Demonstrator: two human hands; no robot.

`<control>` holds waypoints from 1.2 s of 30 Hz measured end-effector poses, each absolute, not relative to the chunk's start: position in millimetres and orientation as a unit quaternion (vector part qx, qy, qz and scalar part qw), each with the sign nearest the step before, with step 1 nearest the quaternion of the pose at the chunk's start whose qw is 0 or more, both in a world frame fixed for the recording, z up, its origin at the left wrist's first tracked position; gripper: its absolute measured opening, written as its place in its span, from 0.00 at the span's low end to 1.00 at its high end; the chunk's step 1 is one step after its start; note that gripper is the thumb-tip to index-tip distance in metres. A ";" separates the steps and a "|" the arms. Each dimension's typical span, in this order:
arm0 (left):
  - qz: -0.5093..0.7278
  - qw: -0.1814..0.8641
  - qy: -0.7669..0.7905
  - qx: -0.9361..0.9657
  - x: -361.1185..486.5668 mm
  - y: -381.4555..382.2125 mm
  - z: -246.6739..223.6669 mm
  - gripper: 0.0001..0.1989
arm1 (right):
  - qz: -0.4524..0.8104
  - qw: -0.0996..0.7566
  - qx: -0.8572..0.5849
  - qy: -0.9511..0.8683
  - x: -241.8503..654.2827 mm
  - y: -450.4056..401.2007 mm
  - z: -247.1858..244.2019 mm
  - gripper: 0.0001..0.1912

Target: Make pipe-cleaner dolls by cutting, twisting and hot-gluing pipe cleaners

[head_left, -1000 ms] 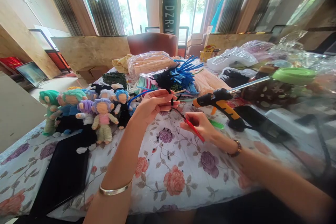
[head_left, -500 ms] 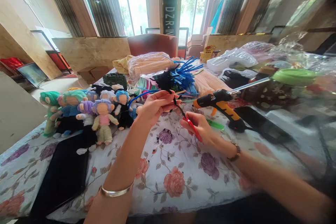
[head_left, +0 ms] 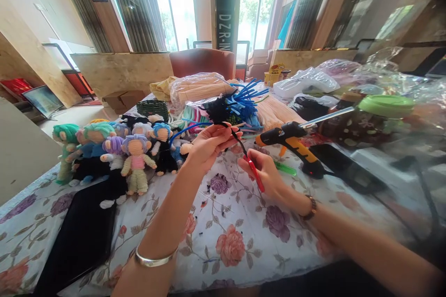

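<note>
A: State of the left grip [head_left: 211, 144]?
B: Fingers clamped on a black strip [head_left: 240, 141] at the centre of the frame.
A: Right grip [head_left: 269, 175]?
B: Closed around a red-handled tool [head_left: 255, 176], right of centre; its tip appears to meet the strip, too small to confirm.
A: Adjacent items?
B: Glue gun [head_left: 293, 141], centre right; dolls [head_left: 138, 162], centre left, on the worktop [head_left: 167, 241].

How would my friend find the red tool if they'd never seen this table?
Start at the big flowered tablecloth and find the right hand above it, with a dark bracelet at the wrist. The red tool is held in that hand. Its slim, bright red handle sets it apart from the bulky black-and-orange glue gun to its right.
</note>
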State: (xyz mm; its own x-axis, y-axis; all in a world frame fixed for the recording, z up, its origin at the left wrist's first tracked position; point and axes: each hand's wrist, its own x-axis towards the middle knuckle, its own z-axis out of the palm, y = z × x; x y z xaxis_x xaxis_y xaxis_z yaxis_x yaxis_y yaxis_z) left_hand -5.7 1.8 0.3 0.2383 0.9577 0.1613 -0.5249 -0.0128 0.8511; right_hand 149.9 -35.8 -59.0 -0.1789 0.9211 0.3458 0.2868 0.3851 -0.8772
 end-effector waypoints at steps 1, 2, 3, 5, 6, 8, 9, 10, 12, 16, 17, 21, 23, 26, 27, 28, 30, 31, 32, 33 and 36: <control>0.566 0.655 0.251 0.432 -5.3 1.6 0.1 0.04 | 0.340 0.466 -0.440 -0.689 150.1 -35.5 -59.1 0.24; 0.569 0.653 0.254 0.430 -4.7 1.6 -0.3 0.04 | 0.341 0.464 -0.441 -0.689 150.4 -35.2 -59.2 0.24; 0.572 0.651 0.257 0.428 -4.0 1.8 -0.7 0.04 | 0.343 0.462 -0.441 -0.689 150.6 -35.0 -59.3 0.24; 0.577 0.649 0.258 0.422 -2.4 2.3 -1.6 0.04 | 0.349 0.461 -0.440 -0.687 151.1 -34.8 -59.8 0.24; 0.580 0.649 0.257 0.420 -1.6 2.7 -2.2 0.04 | 0.351 0.463 -0.439 -0.686 151.2 -34.7 -60.1 0.24; 0.583 0.651 0.249 0.418 -0.2 3.2 -3.0 0.05 | 0.353 0.468 -0.439 -0.681 151.1 -34.6 -60.7 0.24; 0.584 0.652 0.245 0.417 0.3 3.2 -3.2 0.05 | 0.353 0.471 -0.439 -0.679 150.9 -34.7 -60.8 0.24; 0.585 0.653 0.240 0.417 0.7 3.0 -3.2 0.05 | 0.351 0.473 -0.439 -0.679 150.7 -34.7 -60.7 0.25; 0.585 0.654 0.235 0.418 1.1 2.2 -2.6 0.05 | 0.344 0.477 -0.440 -0.678 150.4 -34.8 -60.4 0.25; 0.585 0.649 0.252 0.416 2.0 0.2 -1.4 0.05 | 0.332 0.475 -0.443 -0.684 150.6 -34.6 -59.4 0.26; 0.587 0.647 0.255 0.415 2.3 0.2 -1.7 0.06 | 0.334 0.473 -0.443 -0.685 150.5 -34.5 -59.3 0.26; 0.593 0.640 0.246 0.422 3.9 2.1 -5.7 0.07 | 0.349 0.473 -0.441 -0.678 148.8 -34.0 -58.8 0.26; 0.595 0.636 0.245 0.427 4.6 3.0 -7.6 0.07 | 0.352 0.474 -0.442 -0.675 147.9 -33.6 -58.8 0.26; 0.597 0.632 0.247 0.427 5.5 3.4 -8.7 0.07 | 0.354 0.476 -0.439 -0.674 148.4 -32.7 -60.3 0.26; 0.598 0.633 0.246 0.427 5.8 3.4 -8.6 0.07 | 0.354 0.476 -0.438 -0.675 149.2 -32.3 -61.2 0.26; 0.598 0.634 0.244 0.426 5.9 3.4 -8.4 0.07 | 0.354 0.475 -0.436 -0.677 150.1 -31.9 -62.2 0.25; 0.598 0.636 0.239 0.424 5.9 3.3 -7.9 0.06 | 0.354 0.472 -0.433 -0.681 151.9 -31.0 -64.2 0.25; 0.598 0.637 0.238 0.424 5.8 3.1 -7.6 0.06 | 0.355 0.471 -0.432 -0.682 152.6 -30.7 -64.9 0.24; 0.598 0.637 0.240 0.423 5.7 3.0 -7.4 0.06 | 0.356 0.471 -0.431 -0.682 152.9 -30.4 -65.4 0.24; 0.598 0.636 0.243 0.423 5.5 2.7 -7.1 0.06 | 0.357 0.471 -0.432 -0.681 153.0 -30.3 -65.5 0.24; 0.599 0.631 0.254 0.423 5.0 1.9 -6.3 0.05 | 0.359 0.473 -0.431 -0.680 152.4 -30.9 -64.0 0.25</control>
State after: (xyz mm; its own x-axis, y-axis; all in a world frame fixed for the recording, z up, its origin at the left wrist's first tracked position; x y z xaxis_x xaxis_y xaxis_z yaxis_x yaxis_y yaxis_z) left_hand 5.0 1.9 -6.3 0.1544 0.9705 0.1852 -0.5412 -0.0738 0.8377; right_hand 152.4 -30.9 -64.0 -0.1819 0.9253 0.3328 0.2465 0.3705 -0.8955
